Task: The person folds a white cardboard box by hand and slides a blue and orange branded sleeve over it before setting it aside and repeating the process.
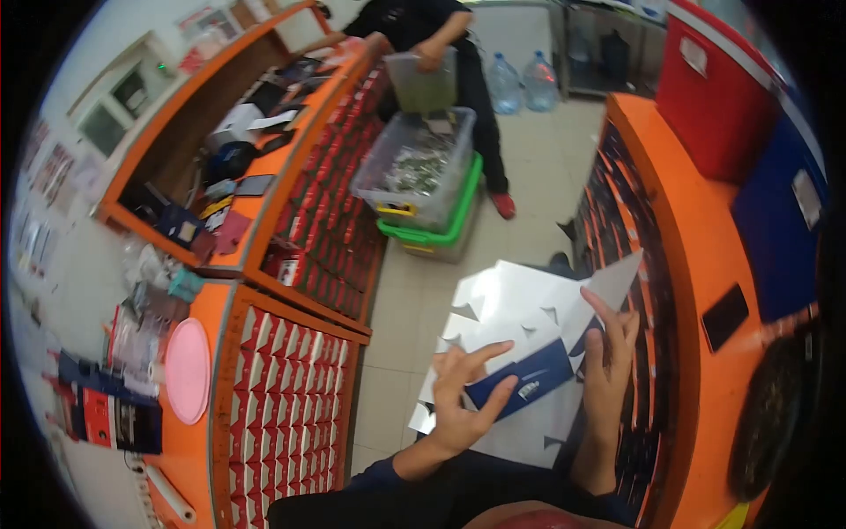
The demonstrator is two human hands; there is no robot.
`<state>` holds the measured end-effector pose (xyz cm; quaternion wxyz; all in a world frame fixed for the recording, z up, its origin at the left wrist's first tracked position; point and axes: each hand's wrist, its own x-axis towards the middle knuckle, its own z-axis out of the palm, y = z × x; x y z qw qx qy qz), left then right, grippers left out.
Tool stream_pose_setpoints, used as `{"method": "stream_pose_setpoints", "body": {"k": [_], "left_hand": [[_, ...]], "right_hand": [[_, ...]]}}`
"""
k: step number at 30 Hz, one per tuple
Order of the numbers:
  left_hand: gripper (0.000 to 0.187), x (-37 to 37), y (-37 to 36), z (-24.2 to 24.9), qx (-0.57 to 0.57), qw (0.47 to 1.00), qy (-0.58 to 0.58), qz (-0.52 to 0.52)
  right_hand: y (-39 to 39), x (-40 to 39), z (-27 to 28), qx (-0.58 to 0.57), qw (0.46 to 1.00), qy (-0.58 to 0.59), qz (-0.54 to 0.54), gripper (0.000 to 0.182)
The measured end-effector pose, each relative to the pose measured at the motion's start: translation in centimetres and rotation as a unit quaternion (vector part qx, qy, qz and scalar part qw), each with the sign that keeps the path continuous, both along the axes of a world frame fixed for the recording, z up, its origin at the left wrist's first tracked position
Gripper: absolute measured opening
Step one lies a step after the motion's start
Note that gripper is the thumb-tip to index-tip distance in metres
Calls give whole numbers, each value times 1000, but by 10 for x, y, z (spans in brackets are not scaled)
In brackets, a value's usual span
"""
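Observation:
A large white sheet (511, 295) with small curled-up flaps lies over the lap, at the lower middle right. On it is a dark blue card piece (546, 366) with a small pale print. My left hand (467, 388) holds the blue piece's left end, the thumb on top and the other fingers curved behind it. My right hand (608, 353) is at the sheet's right side, its fingers raised and apart beside a lifted corner of the sheet; whether it pinches the sheet's edge is hard to make out.
Orange cabinets with small drawers stand left (225, 397) and right (648, 176). A phone (724, 317) lies on the right one. Ahead, a person (441, 35) holds a clear bin (414, 84) over stacked tubs (374, 181). Water bottles (539, 84) stand behind.

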<state>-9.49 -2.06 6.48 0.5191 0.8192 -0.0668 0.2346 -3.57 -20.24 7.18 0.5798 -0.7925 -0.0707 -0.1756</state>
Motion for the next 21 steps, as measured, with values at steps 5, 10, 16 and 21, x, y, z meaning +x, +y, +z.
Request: {"method": "stream_pose_setpoints", "body": {"k": [5, 10, 16, 21], "left_hand": [[52, 2, -1, -5, -173, 982, 43, -61], [54, 14, 15, 2, -86, 960, -102, -246], [116, 34, -2, 10, -177, 976, -126, 12], [97, 29, 4, -12, -236, 888, 141, -368]], "right_hand": [[6, -8, 8, -112, 981, -19, 154, 36], [-14, -27, 18, -132, 957, 24, 257, 77], [-64, -18, -5, 87, 984, 22, 155, 101], [-70, -7, -23, 57, 956, 182, 225, 128]]}}
